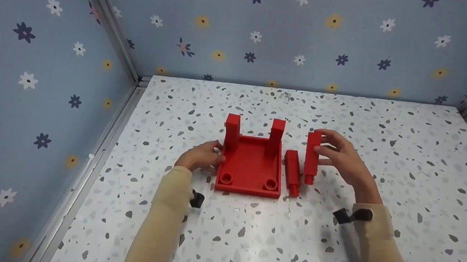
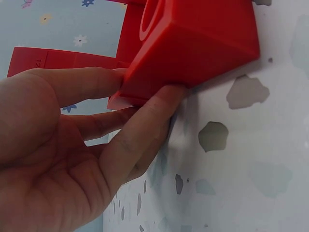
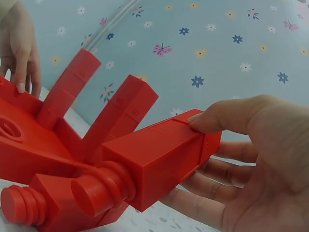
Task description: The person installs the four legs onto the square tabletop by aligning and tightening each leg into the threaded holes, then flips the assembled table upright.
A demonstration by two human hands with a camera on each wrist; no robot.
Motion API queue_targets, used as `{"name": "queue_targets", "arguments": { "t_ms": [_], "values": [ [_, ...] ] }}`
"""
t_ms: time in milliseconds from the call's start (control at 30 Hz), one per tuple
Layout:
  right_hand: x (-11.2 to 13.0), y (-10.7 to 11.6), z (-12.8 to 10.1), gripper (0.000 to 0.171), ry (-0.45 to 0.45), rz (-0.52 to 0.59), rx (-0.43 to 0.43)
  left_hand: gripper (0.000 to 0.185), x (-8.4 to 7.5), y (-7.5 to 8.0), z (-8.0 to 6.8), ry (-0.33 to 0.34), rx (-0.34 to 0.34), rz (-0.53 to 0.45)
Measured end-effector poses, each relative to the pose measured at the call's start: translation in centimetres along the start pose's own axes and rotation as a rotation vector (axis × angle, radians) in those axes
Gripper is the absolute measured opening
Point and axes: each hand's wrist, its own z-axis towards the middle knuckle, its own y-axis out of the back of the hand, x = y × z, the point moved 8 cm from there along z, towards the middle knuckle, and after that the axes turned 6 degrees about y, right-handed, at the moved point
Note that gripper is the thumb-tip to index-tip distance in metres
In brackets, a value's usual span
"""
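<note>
A red square base (image 1: 251,168) with a raised rim lies face up on the table. Two square red legs (image 1: 232,131) stand upright at its far corners, and round sockets (image 1: 270,184) show at its two near corners. My left hand (image 1: 202,156) grips the base's left side, its thumb at the rim and its fingers against the outer wall and lower edge. Between thumb and fingers, my right hand (image 1: 344,159) holds a loose red leg (image 3: 159,154), its threaded end pointing towards me. Another loose leg (image 1: 292,171) lies between that one and the base.
The speckled white table (image 1: 243,237) spreads around the parts. A flowered wall panel (image 1: 271,40) rises behind it, and a second panel (image 1: 36,107) stands along the left, with a metal rail (image 1: 112,26) at the corner where they meet.
</note>
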Motion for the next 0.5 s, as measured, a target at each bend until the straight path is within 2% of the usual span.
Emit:
{"name": "queue_targets", "arguments": {
  "t_ms": [500],
  "values": [
    [4.4, -2.5, -0.3, 0.052, 0.160, 0.064, 0.025, 0.045, 0.0, 0.1, -0.2, -0.017, -0.014, 0.023]
  ]
}}
